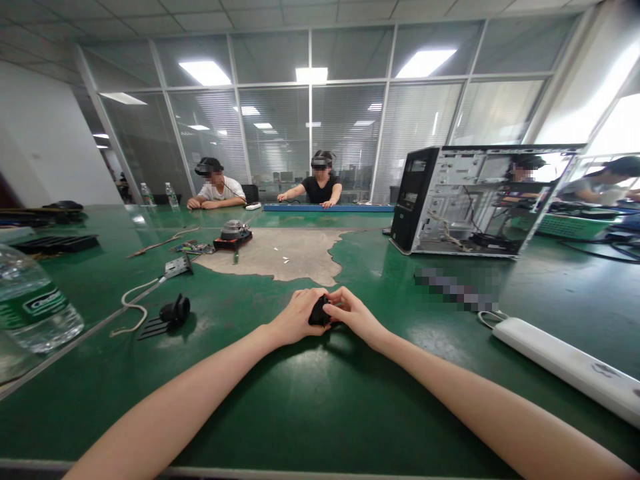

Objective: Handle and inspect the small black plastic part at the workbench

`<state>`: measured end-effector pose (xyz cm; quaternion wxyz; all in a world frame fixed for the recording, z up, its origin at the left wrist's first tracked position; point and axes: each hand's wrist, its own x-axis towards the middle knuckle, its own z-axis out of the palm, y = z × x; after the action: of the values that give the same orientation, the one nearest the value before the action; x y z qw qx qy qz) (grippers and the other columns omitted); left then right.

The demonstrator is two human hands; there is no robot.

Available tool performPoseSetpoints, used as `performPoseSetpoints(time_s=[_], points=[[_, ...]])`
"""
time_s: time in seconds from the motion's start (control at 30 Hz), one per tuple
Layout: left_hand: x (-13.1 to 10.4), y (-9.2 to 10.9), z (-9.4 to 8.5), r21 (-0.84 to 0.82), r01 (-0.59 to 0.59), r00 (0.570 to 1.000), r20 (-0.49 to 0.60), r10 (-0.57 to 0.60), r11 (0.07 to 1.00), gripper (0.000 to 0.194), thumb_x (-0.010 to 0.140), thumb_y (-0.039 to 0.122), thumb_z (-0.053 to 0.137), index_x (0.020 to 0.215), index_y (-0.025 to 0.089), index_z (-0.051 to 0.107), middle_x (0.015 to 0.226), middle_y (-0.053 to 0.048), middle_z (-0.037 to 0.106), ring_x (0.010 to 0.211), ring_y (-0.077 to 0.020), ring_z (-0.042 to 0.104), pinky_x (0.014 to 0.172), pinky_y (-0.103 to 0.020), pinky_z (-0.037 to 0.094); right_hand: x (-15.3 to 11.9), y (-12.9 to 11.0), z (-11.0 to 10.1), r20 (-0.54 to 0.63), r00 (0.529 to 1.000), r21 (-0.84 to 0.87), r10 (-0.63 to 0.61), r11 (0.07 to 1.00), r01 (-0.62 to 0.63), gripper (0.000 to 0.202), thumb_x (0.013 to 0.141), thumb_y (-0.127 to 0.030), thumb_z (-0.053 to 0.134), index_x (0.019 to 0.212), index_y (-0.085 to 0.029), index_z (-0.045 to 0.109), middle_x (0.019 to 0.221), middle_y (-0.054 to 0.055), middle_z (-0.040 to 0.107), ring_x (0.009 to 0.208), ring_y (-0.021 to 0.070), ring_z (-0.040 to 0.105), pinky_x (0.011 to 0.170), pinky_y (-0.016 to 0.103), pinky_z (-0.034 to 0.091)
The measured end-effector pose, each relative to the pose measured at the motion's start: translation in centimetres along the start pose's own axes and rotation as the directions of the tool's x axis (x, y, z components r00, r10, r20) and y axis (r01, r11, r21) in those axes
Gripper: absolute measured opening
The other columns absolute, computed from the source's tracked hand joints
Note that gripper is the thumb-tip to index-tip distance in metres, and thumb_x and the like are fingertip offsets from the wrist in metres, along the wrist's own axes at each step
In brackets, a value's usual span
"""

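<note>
Both my hands meet over the middle of the green table [300, 413], around a small black part [319, 312]. My left hand [299, 312] wraps the part from the left, its fingers curled over the far side. From the right, my right hand [354, 313] grips the same part, with thumb and fingertips against it. Most of the part is hidden by my fingers, so its kind cannot be made out. Left of my hands lies a black plastic bracket [173, 313] with a round end and several prongs.
An open computer case [425, 200] stands at right, near a white power strip [565, 360]. A water bottle [35, 300] is at the left edge. Beyond my hands are a heatsink fan [233, 233] and a metal plate with cable [177, 267]. Several people sit around the table.
</note>
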<state>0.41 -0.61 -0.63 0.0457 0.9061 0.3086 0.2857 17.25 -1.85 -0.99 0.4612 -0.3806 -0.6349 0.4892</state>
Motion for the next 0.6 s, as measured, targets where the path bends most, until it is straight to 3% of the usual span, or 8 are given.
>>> performPoseSetpoints(time_s=[0.1,0.33,0.47,0.6], points=[[0.0,0.0,0.0,0.007,0.008,1.0,0.009,-0.008,1.0,0.056,0.067,0.03,0.062,0.114,0.023,0.032,0.107,-0.004,0.05,0.101,-0.0216,0.047,0.09,-0.036,0.03,0.1,0.1,-0.1,0.004,1.0,-0.03,0.028,0.999,-0.028,0.033,0.065,-0.042,0.064,0.081,-0.018,0.049,0.08,0.0,0.055,0.07,0.0122,0.055,0.064,0.029,0.047],[0.1,0.2,0.0,-0.01,0.015,1.0,0.009,-0.015,1.0,0.056,0.066,0.028,0.062,0.113,0.024,0.032,0.106,-0.003,0.051,0.1,-0.0216,0.048,0.09,-0.037,0.029,-0.6,-0.2,-0.4,0.088,0.988,-0.017,-0.125,0.992,0.127,0.031,0.064,-0.033,0.068,0.083,-0.02,0.047,0.086,-0.001,0.054,0.081,0.014,0.055,0.073,0.03,0.047],[0.1,0.3,-0.2,-0.023,0.019,1.0,0.023,-0.019,1.0,0.056,0.067,0.028,0.062,0.114,0.024,0.032,0.108,-0.004,0.05,0.102,-0.0224,0.047,0.09,-0.037,0.03,-0.2,0.1,-0.1,0.023,0.998,0.01,-0.067,0.998,0.066,0.027,0.069,-0.041,0.061,0.079,-0.02,0.047,0.079,-0.002,0.053,0.07,0.0115,0.055,0.06,0.026,0.048],[0.2,0.1,-0.1,-0.002,0.023,1.0,0.008,-0.023,1.0,0.057,0.066,0.027,0.062,0.114,0.023,0.032,0.11,-0.005,0.05,0.102,-0.0222,0.047,0.091,-0.037,0.029,0.4,0.6,0.0,-0.026,1.0,-0.009,-0.011,1.0,0.011,0.033,0.066,-0.043,0.063,0.082,-0.019,0.048,0.081,0.0,0.054,0.07,0.0118,0.055,0.059,0.026,0.048]])
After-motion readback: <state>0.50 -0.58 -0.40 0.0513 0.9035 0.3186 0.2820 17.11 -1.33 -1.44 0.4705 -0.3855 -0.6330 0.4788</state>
